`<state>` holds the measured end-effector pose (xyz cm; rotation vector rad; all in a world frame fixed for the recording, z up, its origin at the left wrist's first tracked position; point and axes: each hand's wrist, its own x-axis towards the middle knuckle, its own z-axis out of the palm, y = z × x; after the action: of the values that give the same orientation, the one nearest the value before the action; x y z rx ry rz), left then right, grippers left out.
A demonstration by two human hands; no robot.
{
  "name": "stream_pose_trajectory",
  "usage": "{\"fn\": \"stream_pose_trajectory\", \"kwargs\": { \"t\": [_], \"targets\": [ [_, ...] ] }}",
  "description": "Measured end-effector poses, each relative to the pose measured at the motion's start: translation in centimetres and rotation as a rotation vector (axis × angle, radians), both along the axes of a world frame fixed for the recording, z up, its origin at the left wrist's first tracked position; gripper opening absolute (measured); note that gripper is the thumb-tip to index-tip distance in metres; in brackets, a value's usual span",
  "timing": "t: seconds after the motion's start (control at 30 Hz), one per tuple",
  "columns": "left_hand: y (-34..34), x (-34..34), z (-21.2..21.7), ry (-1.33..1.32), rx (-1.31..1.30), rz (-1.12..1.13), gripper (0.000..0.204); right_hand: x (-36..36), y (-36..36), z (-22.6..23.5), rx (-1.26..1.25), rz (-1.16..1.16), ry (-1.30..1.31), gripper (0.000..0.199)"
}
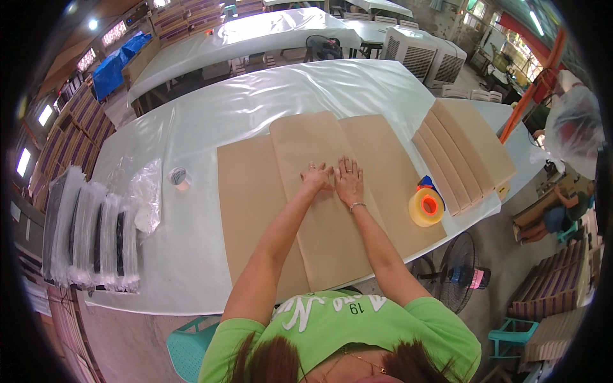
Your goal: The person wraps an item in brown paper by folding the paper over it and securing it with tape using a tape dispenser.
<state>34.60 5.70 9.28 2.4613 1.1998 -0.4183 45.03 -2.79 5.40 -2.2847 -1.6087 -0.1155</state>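
On the near middle of a long table covered in glossy white plastic lie three overlapping sheets of brown kraft paper, and both hands press flat on the raised middle sheet. The left hand has its fingers spread and lies palm down, grasping nothing; the right hand, a thin bracelet at its wrist, is likewise open and flat, touching the paper just beside the left. A left sheet and a right sheet stick out from under the middle one on either side. Right of the sheets, near the table edge, stands a roll of clear packing tape with an orange core, on a dispenser with a blue part. Farther right, a fanned stack of folded brown paper reaches toward the far right corner. To the left, a smaller tape roll sits near a crumpled clear plastic bag; whether anything is in that bag I cannot tell. At the far left edge lies a row of clear plastic packs, each holding something dark. A floor fan stands below the near right edge.
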Motion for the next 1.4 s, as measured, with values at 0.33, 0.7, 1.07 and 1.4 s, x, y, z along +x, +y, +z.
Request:
{"fn": "stream_pose_trajectory", "kwargs": {
  "t": [0.33,0.7,1.07,1.4],
  "targets": [
    [0.1,0.7,0.6,0.010,-0.011,0.031,0.090,-0.2,0.1,0.1,-0.005,-0.001,0.003,0.052],
    [-0.2,0.0,0.8,-0.047,-0.004,0.037,0.092,-0.4,0.1,-0.3,-0.001,0.017,-0.009,0.051],
    [3.4,3.4,-6.0,-0.045,0.003,-0.075,0.075,1.9,0.0,-0.3,0.108,0.057,-0.103,0.050],
    [2.2,1.8,-1.7,-0.083,0.031,-0.174,0.082,-0.3,-3.0,-0.6,0.064,-0.162,0.050,0.055]
  ]
}}
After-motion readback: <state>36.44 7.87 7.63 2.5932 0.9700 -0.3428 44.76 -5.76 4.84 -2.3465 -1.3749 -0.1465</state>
